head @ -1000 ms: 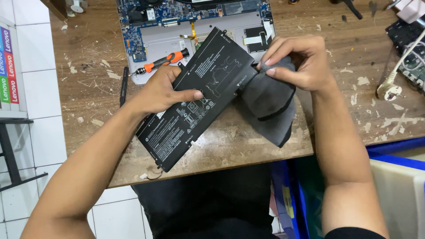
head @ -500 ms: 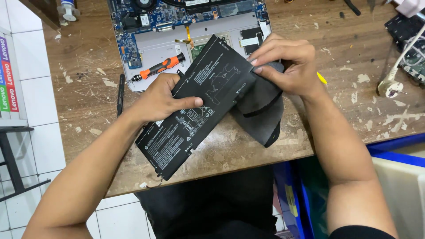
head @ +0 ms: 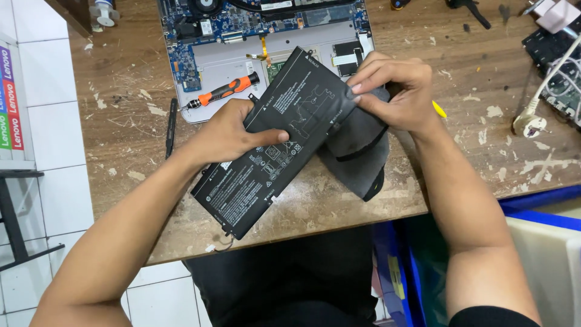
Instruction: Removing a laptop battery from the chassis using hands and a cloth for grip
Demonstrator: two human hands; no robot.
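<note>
Black laptop battery (head: 272, 142) had swung steeper across the scarred table (head: 472, 91), left hand (head: 233, 130) clamped on its middle, right hand (head: 393, 91) pinching its top corner over the grey cloth (head: 357, 154).

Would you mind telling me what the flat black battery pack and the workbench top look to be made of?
Battery pack: seemingly a matt black plastic film wrap, smooth with a slight sheen and white print. Workbench: brown wood or board, worn, scratched and flecked with pale chips.
</note>
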